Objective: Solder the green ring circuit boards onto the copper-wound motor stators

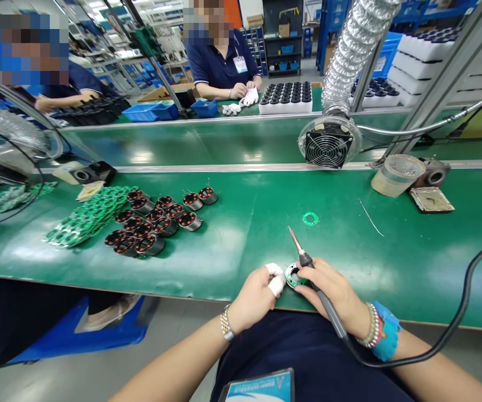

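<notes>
Your hands are close together at the near edge of the bench (241, 223). Your right hand (333, 290) holds a soldering iron (305, 260) and at the same time pinches a ring-shaped part (289, 276), faced with a green circuit board, between thumb and forefinger. Your left hand (251, 293) is curled narrow, with white covers on the fingertips. Whether it grips anything cannot be told; its covered fingertips are at the part's left side, touching or just beside it.

The governing relation: the part sits between your two hands, to the right of your left fingertips and directly at your right fingers, so the right hand is nearer. Being round, the part shows no long axis. The soldering iron's long axis slants past the part's right side, handle toward your right wrist, tip forward and slightly left. The tip lies beyond the part, apart from it and pointing away.

Farther forward, to the right of the tip, a loose ring-shaped circuit board (305, 218) lies flat. A thin pale wire (370, 217) lies farther right. Well to your left are grouped wound stators (165, 226), with piled green circuit boards (86, 218) beyond them.
</notes>
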`<state>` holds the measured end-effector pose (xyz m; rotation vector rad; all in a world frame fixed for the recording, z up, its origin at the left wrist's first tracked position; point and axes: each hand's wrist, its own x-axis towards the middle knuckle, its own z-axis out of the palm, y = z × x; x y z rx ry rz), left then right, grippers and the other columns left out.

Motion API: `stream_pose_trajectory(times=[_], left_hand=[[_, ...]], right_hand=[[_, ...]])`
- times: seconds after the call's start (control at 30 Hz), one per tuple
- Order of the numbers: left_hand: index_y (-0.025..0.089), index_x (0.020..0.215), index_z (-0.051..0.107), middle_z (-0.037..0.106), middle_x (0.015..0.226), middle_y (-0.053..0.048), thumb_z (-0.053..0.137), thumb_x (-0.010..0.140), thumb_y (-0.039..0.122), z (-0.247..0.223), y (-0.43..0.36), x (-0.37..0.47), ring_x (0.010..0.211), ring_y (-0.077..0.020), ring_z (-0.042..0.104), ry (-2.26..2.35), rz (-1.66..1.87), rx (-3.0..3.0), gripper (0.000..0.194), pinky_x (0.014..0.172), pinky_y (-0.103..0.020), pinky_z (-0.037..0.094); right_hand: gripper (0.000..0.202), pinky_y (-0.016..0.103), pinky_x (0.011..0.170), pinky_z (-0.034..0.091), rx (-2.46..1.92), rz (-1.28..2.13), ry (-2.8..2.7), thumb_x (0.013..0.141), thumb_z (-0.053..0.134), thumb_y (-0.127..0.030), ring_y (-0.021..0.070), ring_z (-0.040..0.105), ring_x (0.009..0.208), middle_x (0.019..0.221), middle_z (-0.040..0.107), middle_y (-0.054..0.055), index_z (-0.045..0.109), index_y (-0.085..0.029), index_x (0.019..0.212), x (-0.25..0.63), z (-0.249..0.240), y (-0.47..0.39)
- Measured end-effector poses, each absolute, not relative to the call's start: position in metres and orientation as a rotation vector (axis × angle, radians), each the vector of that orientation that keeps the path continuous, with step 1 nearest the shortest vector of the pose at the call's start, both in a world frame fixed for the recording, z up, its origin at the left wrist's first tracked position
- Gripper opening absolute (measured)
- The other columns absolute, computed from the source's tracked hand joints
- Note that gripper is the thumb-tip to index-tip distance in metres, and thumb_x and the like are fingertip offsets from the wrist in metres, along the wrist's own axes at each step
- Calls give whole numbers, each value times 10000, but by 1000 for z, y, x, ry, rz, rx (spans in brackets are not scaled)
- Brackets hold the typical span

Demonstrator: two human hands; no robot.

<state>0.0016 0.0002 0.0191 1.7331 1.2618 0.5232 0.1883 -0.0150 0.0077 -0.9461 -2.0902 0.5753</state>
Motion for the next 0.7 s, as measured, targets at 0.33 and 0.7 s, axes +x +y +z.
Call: stream_pose_trajectory(times=[0.33, 0.7], left_hand=[[172, 841, 642, 646, 815, -39, 569, 800, 201, 8, 7, -23, 735, -136, 596, 1054, 713, 1826, 90, 688, -251, 485], [174, 799, 640, 635, 806, -51, 583, 792, 174, 10, 16, -19, 751, -139, 595, 903, 799, 1981, 57, 705, -260, 480]], right_hand=[[191, 327, 767, 466, -939, 563, -2086, 864, 521, -142, 187, 508, 877, 935, 567, 73, 491, -192, 1046, 188, 8, -14], [190, 316, 728, 457, -942, 565, -2091, 861, 531, -145, 186, 492, 840, 911, 559, 76, 493, -182, 1043, 188, 9, -15]])
